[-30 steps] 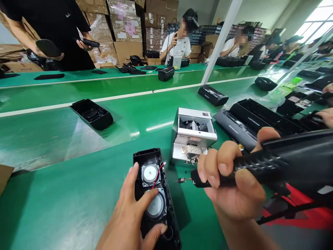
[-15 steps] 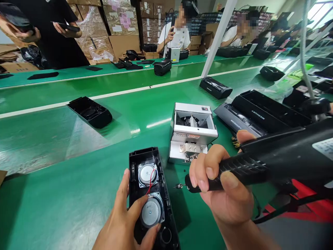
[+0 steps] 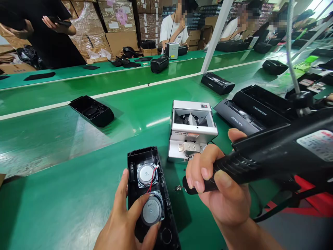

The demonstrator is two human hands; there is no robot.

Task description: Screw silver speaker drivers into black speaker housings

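An open black speaker housing (image 3: 152,163) lies on the green conveyor belt (image 3: 65,194) in front of me, with two round silver drivers and a red wire inside. My left hand (image 3: 127,222) grips its left side, thumb resting on the lower driver (image 3: 152,210). My right hand (image 3: 221,187) is closed round a black electric screwdriver (image 3: 273,152), whose bit tip (image 3: 179,188) points left, just right of the housing and apart from it.
A white screw feeder box (image 3: 192,130) stands behind the screwdriver tip. Black speaker shells (image 3: 91,110) and finished units (image 3: 241,116) lie on the belt. Other people stand and sit across the belt, with stacked cardboard boxes (image 3: 114,24) behind them.
The view has dipped slightly. The screwdriver tip has drifted a little left and down toward the housing. My left hand has stayed on the housing.
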